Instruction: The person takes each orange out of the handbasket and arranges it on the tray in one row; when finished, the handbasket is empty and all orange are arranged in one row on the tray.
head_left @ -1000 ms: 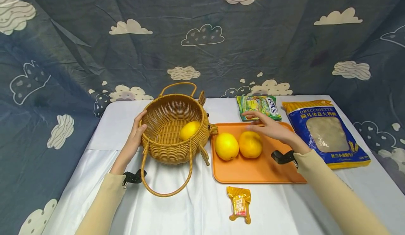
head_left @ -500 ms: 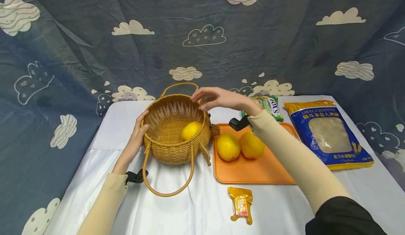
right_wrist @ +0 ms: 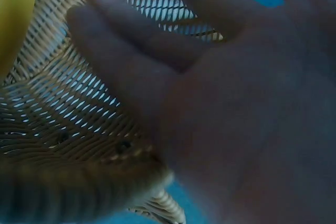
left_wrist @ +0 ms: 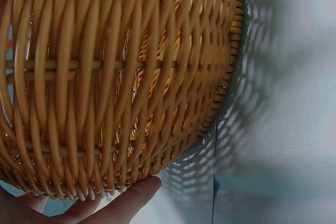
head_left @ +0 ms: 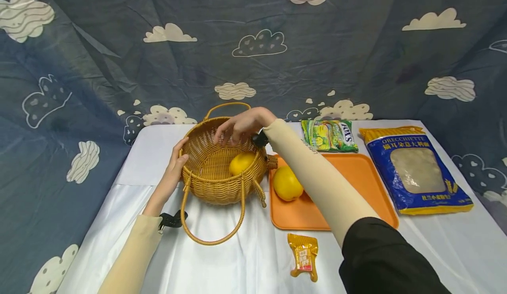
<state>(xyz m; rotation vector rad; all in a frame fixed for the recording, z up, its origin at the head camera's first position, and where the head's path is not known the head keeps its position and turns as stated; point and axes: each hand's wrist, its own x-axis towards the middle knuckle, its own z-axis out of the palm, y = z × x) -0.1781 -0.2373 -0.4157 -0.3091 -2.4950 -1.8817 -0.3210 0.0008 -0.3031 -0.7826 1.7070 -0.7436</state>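
Observation:
A round wicker basket (head_left: pixel 215 192) with two loop handles stands on the white-covered table, a yellow lemon-like fruit (head_left: pixel 241 163) lying inside. My left hand (head_left: pixel 172 168) grips the basket's left rim; in the left wrist view its fingers (left_wrist: pixel 131 200) lie against the woven outer side. Over the basket's right rim reaches my right hand (head_left: pixel 245 124), fingers relaxed and pointing down into it, above and behind the fruit. Nothing shows in that hand. In the right wrist view the fingers (right_wrist: pixel 121 61) spread over the woven inside, with yellow fruit at the left edge.
An orange tray (head_left: pixel 352 175) right of the basket holds a round yellow fruit (head_left: pixel 288 184); my right sleeve covers much of it. Behind lies a green FOX'S packet (head_left: pixel 328 135), to the right a blue pasta bag (head_left: pixel 416 170). A small golden packet (head_left: pixel 303 256) lies in front.
My right hand has moved left from above the tray's fruit, across to the basket, and its fingers now dip inside. The sleeve now hides the tray's second fruit. My left hand stays on the rim.

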